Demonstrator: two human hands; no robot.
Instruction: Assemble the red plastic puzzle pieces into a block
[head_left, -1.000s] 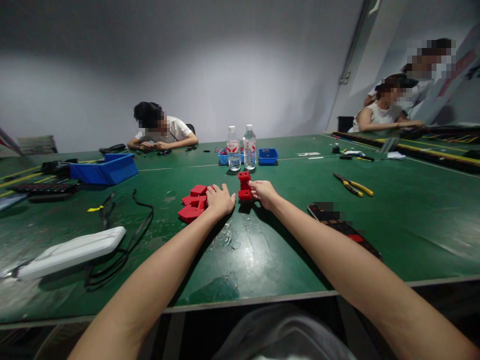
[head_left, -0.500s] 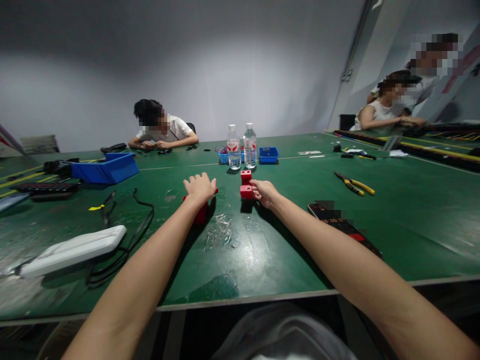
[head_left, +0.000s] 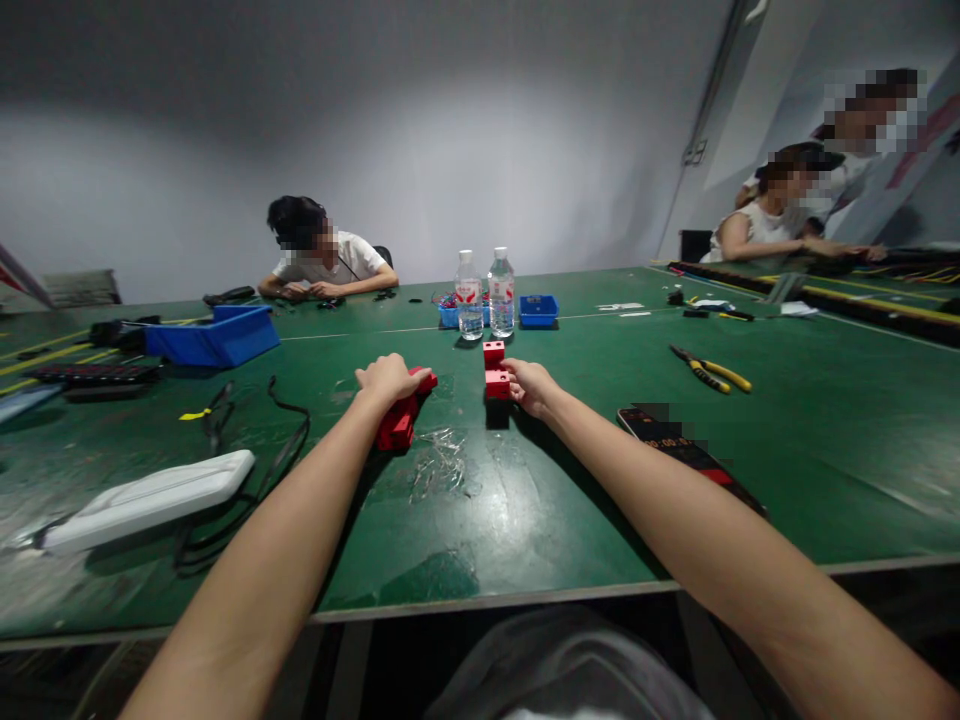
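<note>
My left hand (head_left: pixel 386 379) is at a red block (head_left: pixel 397 425) left of the middle of the green table. Its thumb reaches over the block's top; the other fingers curl down the left side, partly hidden. My right hand (head_left: pixel 532 386) pinches the right side of a second red block (head_left: pixel 496 383), which has a notch in the middle and small holes in its raised ends. A dark shadow lies under this block's near end, and I cannot tell whether it touches the table.
Two water bottles (head_left: pixel 501 293) stand beyond the blocks, beside a small blue tray (head_left: pixel 538 312). Pliers (head_left: pixel 709 368) and a phone (head_left: pixel 686 455) lie right. A white device (head_left: pixel 150 500), a black cable (head_left: pixel 289 440) and a blue bin (head_left: pixel 214 338) are left. Other people sit farther back.
My left hand has shifted slightly left and turned, uncovering more of the red block beneath it. Its fingers, spread before, now curl down. My right hand holds nearly the same place.
</note>
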